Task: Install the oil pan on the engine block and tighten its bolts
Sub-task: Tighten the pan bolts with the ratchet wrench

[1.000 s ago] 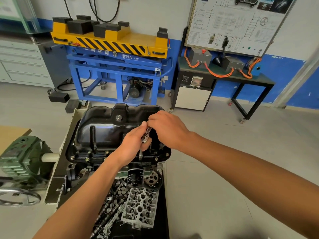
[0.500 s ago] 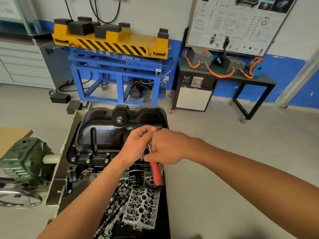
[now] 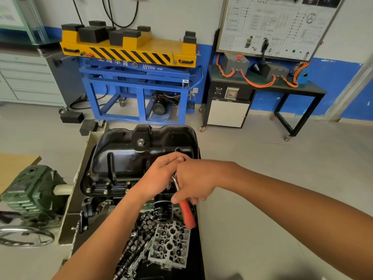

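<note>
R hand [image 3: 193, 180] grips ratchet [image 3: 187, 214], L hand [image 3: 161, 175] its head, at oil pan [image 3: 129, 156].

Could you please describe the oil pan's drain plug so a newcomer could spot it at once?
Start at the glossy black oil pan mid-view. The drain plug sits on the hump in its far wall. It is one large silver hex head, unlike the small bolts along the near flange.

Automotive training workshop: a blue-and-yellow lift table [image 3: 129, 51], a wiring-diagram board [image 3: 272, 25] above a bench [image 3: 314, 88] strung with orange cables [image 3: 254, 82], grey tool drawers [image 3: 30, 83], and a stripped cylinder head [image 3: 171, 245] by an engine block [image 3: 96, 205].
</note>
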`<state>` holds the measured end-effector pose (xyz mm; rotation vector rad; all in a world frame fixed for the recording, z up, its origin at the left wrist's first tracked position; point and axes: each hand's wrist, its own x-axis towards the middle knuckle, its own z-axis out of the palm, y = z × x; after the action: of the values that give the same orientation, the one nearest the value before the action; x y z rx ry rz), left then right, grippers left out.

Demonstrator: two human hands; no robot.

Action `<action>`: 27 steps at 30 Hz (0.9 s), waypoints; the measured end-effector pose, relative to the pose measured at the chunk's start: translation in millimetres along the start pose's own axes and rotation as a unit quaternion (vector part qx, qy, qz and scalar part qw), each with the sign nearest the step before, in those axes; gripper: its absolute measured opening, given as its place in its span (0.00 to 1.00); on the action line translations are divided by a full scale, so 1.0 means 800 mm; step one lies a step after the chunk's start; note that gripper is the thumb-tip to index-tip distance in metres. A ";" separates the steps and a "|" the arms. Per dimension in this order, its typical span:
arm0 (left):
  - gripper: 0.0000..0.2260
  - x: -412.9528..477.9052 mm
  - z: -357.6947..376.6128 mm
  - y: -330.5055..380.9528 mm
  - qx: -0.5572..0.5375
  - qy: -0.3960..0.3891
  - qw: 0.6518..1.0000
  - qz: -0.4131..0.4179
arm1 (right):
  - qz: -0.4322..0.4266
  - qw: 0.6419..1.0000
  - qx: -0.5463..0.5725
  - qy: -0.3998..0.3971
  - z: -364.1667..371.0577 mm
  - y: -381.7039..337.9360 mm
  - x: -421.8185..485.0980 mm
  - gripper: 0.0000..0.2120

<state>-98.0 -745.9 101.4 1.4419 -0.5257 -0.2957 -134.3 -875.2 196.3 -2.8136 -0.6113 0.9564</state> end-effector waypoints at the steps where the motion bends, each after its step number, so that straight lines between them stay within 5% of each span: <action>1: 0.12 0.000 0.000 0.000 0.002 0.004 1.000 -0.007 | 0.005 1.000 -0.021 -0.012 -0.006 0.003 -0.002 0.20; 4: 0.13 0.001 0.000 -0.001 0.018 0.017 0.999 -0.032 | 0.030 0.994 -0.109 0.000 -0.019 0.010 -0.008 0.19; 7: 0.13 0.004 0.001 -0.001 0.023 -0.004 0.999 -0.043 | 0.051 0.972 -0.205 0.103 -0.024 0.014 -0.012 0.17; 14: 0.11 0.004 -0.010 -0.006 -0.009 -0.040 0.998 -0.037 | 0.038 0.929 -0.193 0.313 -0.017 0.018 0.002 0.12; 19: 0.12 0.002 -0.010 -0.006 0.002 -0.039 0.999 -0.021 | -0.020 0.934 -0.153 0.323 -0.008 0.033 0.007 0.03; 27: 0.16 0.007 -0.014 -0.005 0.023 0.086 0.996 -0.013 | 0.030 0.950 -0.117 0.288 -0.008 0.029 -0.015 0.16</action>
<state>-86.7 -739.6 98.0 1.5034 -0.3764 -0.1790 -130.9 -900.5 202.9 -3.1044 -0.5835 0.0346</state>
